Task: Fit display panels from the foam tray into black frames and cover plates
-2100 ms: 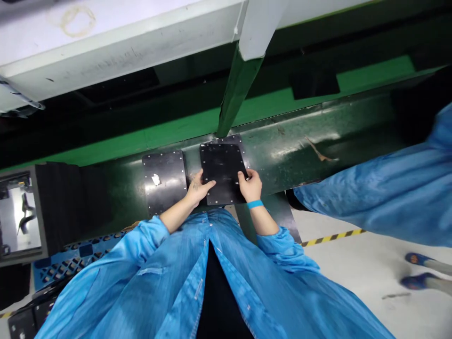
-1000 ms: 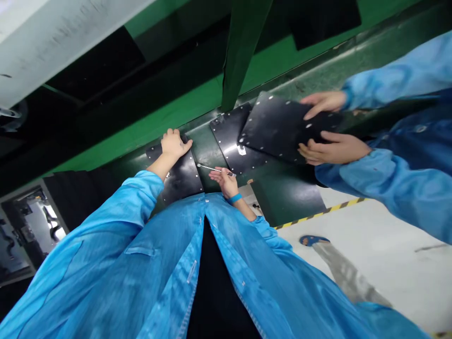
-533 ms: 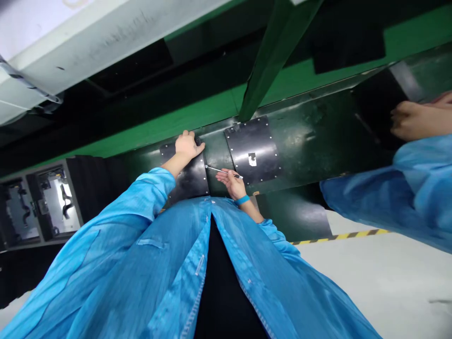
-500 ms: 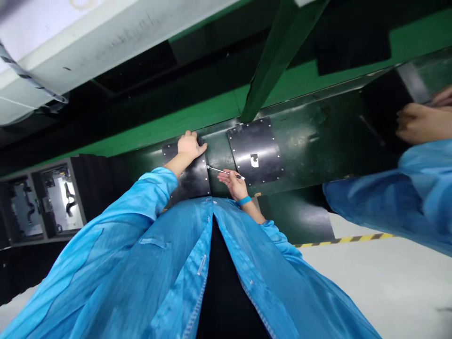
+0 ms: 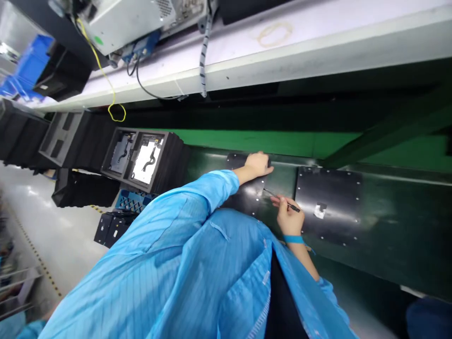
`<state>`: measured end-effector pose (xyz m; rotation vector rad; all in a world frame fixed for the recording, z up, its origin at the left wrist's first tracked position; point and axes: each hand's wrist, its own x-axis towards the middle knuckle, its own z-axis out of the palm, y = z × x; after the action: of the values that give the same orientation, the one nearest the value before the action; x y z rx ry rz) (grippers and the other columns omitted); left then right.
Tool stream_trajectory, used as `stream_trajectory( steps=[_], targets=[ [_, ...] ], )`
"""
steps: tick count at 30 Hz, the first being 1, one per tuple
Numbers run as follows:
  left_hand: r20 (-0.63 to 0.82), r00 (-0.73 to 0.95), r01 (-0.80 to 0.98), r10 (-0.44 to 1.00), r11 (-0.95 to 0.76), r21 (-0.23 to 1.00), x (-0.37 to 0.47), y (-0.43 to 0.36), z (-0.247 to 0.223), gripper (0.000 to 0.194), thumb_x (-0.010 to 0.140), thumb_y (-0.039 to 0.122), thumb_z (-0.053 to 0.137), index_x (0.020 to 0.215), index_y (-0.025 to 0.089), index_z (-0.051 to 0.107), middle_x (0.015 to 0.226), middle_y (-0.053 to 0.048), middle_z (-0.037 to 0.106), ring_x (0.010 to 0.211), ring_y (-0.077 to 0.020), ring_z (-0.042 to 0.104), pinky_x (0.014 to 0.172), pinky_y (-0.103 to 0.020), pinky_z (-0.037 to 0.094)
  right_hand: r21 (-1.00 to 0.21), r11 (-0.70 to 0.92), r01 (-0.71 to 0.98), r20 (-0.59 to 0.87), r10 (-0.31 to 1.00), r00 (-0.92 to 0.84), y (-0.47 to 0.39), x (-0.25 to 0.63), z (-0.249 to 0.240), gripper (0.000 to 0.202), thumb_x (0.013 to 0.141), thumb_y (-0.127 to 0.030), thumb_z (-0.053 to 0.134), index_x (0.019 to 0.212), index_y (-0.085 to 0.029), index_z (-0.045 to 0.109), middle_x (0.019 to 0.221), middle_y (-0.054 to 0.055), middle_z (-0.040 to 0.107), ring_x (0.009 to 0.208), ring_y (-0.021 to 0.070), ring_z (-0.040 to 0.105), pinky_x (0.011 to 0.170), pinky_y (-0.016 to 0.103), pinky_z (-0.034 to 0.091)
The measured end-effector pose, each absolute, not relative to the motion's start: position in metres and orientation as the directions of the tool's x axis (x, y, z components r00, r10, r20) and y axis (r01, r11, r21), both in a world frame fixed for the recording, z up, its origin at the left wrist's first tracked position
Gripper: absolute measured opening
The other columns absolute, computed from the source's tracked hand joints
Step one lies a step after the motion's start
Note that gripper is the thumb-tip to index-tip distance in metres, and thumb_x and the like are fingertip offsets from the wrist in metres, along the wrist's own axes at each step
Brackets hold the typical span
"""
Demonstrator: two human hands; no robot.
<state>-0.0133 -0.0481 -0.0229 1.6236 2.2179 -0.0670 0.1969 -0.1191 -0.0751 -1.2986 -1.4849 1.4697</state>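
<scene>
My left hand (image 5: 258,164) rests on the upper right corner of a black panel (image 5: 243,194), its thumb spread to the side. Part of its fingertips is hidden from me. In my right hand (image 5: 288,217), pinched between thumb and fingers, is a slim screwdriver (image 5: 293,207) with a dark handle. Its thin shaft points up and left, and the tip is at the panel's right edge, near a row of small bright screw heads. My sleeve and body cover the panel's lower left part. To the right lies a second black panel (image 5: 334,190) with a torn white label.
Black foam trays (image 5: 165,162) holding device parts are stacked at left on the green bench (image 5: 399,235). Above runs a white shelf (image 5: 318,52) with electronics and hanging cables. A green post (image 5: 356,141) slants behind the second panel. Black boxes (image 5: 113,228) sit low at left.
The view has swung left, bringing in the shelf equipment and foam trays; the co-worker's hands at right have gone out of view. My hands keep their places at the panel.
</scene>
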Motion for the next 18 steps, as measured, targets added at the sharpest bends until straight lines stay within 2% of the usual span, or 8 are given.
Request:
stream_trajectory(
  steps=[2, 5, 8, 11, 15, 18],
  targets=[
    [-0.290, -0.242, 0.928, 0.926, 0.308, 0.209, -0.012, -0.054, -0.016, 0.047, 0.093, 0.045, 0.065, 0.111, 0.003, 0.074, 0.113, -0.025, 0.069, 0.106, -0.0360, 0.069, 0.092, -0.043, 0.050, -0.969, -0.102, 0.224, -0.164, 0.947, -0.276, -0.119, 0.193, -0.072, 0.074, 0.084, -0.085, 0.052, 0.095, -0.014, 0.069, 0.088, 0.020, 0.076, 0.077, 0.0306, 0.075, 0.077, 0.047, 0.063],
    [-0.142, -0.192, 0.942, 0.971, 0.223, 0.252, -0.008, -0.063, 0.006, 0.051, 0.090, 0.045, 0.068, 0.119, 0.003, 0.069, 0.114, -0.024, 0.068, 0.110, -0.0368, 0.067, 0.096, -0.044, 0.048, -0.968, -0.083, 0.236, -0.149, 0.949, -0.279, -0.121, 0.188, -0.068, 0.077, 0.082, -0.088, 0.051, 0.095, -0.014, 0.069, 0.088, 0.021, 0.076, 0.080, 0.0325, 0.075, 0.081, 0.050, 0.063],
    [-0.088, -0.102, 0.950, 0.991, 0.123, 0.287, 0.003, -0.078, 0.037, 0.053, 0.089, 0.050, 0.070, 0.119, 0.007, 0.067, 0.109, -0.022, 0.069, 0.103, -0.0373, 0.068, 0.089, -0.044, 0.049, -0.978, -0.069, 0.199, -0.139, 0.920, -0.365, -0.125, 0.189, -0.062, 0.077, 0.081, -0.089, 0.053, 0.099, -0.016, 0.072, 0.094, 0.018, 0.077, 0.086, 0.0323, 0.075, 0.087, 0.052, 0.062],
    [-0.009, -0.001, 0.926, 1.000, 0.004, 0.379, 0.022, -0.102, 0.069, 0.054, 0.088, 0.060, 0.070, 0.116, 0.014, 0.067, 0.106, -0.019, 0.068, 0.098, -0.0353, 0.069, 0.084, -0.042, 0.050, -0.983, -0.029, 0.181, -0.112, 0.877, -0.468, -0.136, 0.191, -0.049, 0.072, 0.077, -0.088, 0.060, 0.097, -0.020, 0.074, 0.098, 0.014, 0.077, 0.093, 0.0323, 0.074, 0.090, 0.052, 0.061],
    [0.238, 0.034, 0.848, 0.971, -0.153, 0.507, 0.031, -0.127, 0.107, 0.063, 0.088, 0.077, 0.060, 0.124, 0.024, 0.064, 0.121, -0.015, 0.065, 0.118, -0.0355, 0.063, 0.095, -0.044, 0.050, -0.931, 0.145, 0.334, 0.000, 0.918, -0.397, -0.147, 0.206, -0.011, 0.064, 0.079, -0.083, 0.061, 0.083, -0.020, 0.071, 0.086, 0.016, 0.075, 0.085, 0.0335, 0.071, 0.083, 0.049, 0.061],
    [0.318, -0.069, 0.886, 0.946, -0.089, 0.456, -0.033, -0.133, 0.135, 0.066, 0.093, 0.079, 0.050, 0.132, 0.027, 0.060, 0.138, -0.013, 0.057, 0.137, -0.0387, 0.050, 0.104, -0.050, 0.047, -0.785, 0.237, 0.573, 0.071, 0.952, -0.297, -0.137, 0.229, 0.020, 0.060, 0.080, -0.078, 0.058, 0.082, -0.019, 0.069, 0.079, 0.019, 0.071, 0.082, 0.0369, 0.070, 0.076, 0.047, 0.058]
  ],
)
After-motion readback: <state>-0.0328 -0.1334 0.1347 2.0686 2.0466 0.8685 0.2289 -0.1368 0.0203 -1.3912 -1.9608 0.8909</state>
